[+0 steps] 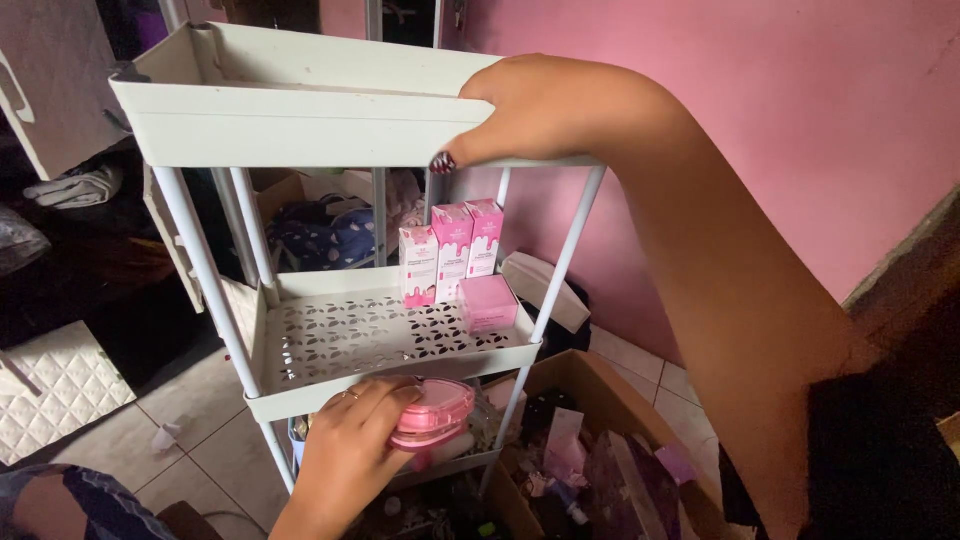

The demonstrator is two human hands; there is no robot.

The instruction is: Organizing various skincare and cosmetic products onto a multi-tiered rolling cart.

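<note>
I see the pink case (433, 412), oval w/ a clear-ish lid, held in the left hand (350, 455) just below the front lip of the middle shelf (340, 345), in front of the bottom tier. Left fingers are wrapped over its near end, clamped on it; a ring shows on one finger. The case sits roughly level, tilted a bit toward the cam.

Right hand (540, 105) is up top, gripping the front right corner of the top tray (270, 120). Thumb w/ dark polish presses the front face, the other fingers go over the rim, so it's closed on the tray edge. Right forearm runs down the right side of the frame.

Both trays belong to a white shelf cart (205, 260) w/ thin white posts. Middle shelf has a cut-out leaf pattern and is mostly bare. At its back right stand three pink and white boxes (452, 250) side by side, touching; a short pink box (489, 302) sits just in front of them.

Bottom tier is crowded w/ small items, too dark to tell apart, prob. cosmetics. A cardboard box (600, 400) full of mixed stuff is on the tile floor (190, 410) just right of the cart. Pink wall (760, 110) behind. White quilted item (60, 385) at lower left.
</note>
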